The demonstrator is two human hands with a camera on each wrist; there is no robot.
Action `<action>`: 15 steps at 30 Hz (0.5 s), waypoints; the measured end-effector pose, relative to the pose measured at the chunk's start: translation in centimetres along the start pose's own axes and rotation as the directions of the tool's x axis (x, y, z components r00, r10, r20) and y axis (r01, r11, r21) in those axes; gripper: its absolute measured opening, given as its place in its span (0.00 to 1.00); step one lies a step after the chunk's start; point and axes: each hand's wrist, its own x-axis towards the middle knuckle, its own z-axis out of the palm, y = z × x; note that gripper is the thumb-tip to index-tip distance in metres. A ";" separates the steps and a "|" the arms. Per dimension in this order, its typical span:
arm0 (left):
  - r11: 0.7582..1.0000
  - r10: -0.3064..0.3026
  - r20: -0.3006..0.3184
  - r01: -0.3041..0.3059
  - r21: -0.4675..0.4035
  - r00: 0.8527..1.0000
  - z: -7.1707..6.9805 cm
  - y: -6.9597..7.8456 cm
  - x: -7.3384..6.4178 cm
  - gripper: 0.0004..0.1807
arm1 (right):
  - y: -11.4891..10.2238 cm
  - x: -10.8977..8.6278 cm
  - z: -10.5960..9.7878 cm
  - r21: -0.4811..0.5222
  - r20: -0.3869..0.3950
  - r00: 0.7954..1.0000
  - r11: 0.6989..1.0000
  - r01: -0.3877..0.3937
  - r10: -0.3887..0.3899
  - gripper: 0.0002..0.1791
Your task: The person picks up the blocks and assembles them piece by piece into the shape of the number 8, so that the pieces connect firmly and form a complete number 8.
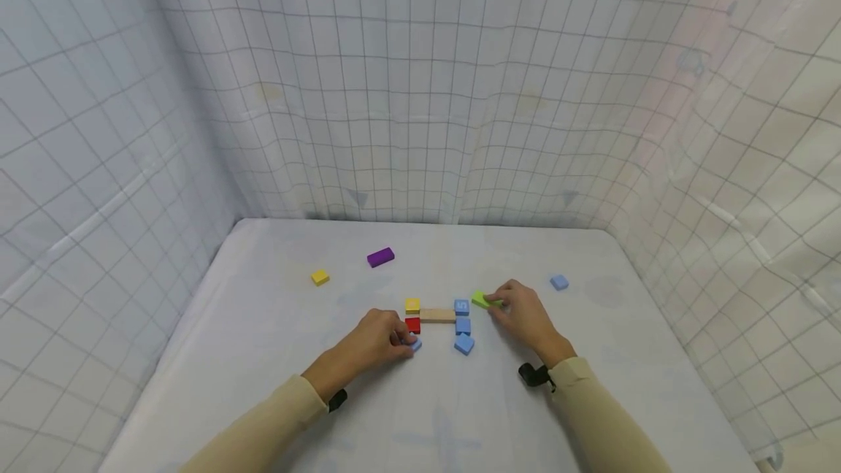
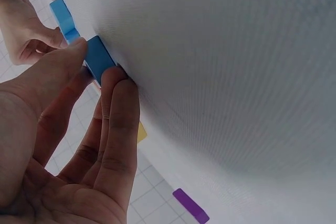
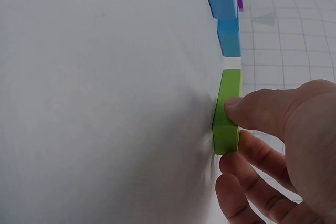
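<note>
Off the near left end of the tan block (image 1: 437,316) on the desk (image 1: 263,312), your left hand (image 1: 379,338) pinches a blue block (image 2: 99,57); beyond the tan block's right end, your right hand (image 1: 524,314) pinches a green block (image 3: 228,121), both hands apart.

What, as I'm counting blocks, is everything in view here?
Table: 1, white, underneath
Cloth walls: 3, white gridded, back and sides
Plank: 1, tan, centre
Red block: 1, red, at the plank's left end
Yellow blocks: 2, yellow, one behind the red block, one alone at left
Blue blocks: 5, blue, three at the plank's right, one far right, one pinched by the left hand
Purple block: 1, purple, towards the back
Green block: 1, green, pinched by the right hand
Hands: 2, bare, pinching blocks
Sleeves: 2, beige, forearms
Wrist gadgets: 2, black, cuffs
</note>
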 end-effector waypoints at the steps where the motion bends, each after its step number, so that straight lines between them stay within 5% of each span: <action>1: 1.000 -0.007 0.002 0.007 -0.002 1.000 0.0 0.0 0.0 0.07 | 0.1 0.0 0.0 -0.002 -0.001 1.000 1.000 0.002 -0.002 0.13; 15: 0.999 -0.021 0.000 0.021 -0.027 1.000 0.1 -0.1 0.0 0.08 | 0.1 -0.1 0.0 0.025 0.016 0.998 0.998 -0.058 0.058 0.11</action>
